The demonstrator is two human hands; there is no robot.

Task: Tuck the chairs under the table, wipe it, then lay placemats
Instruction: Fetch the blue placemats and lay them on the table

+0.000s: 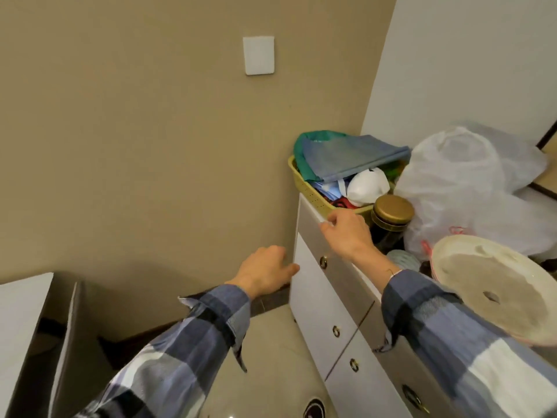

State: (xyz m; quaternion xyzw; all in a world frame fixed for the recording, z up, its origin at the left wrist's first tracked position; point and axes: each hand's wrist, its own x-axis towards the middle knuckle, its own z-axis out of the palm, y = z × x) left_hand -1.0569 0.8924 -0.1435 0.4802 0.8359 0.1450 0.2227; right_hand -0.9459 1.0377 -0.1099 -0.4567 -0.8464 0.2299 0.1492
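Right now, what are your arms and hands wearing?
Both arms wear a long-sleeved checked shirt in blue, grey and white blocks. The left sleeve has its cuff unbuttoned and flapping open near the wrist. The right sleeve ends at the wrist too, with a thin cord just showing there. The left hand and right hand are bare: no gloves, no rings that I can see.

A home: a white drawer cabinet against a beige wall, its top cluttered with a laundry-filled basket, jar and plastic bags.
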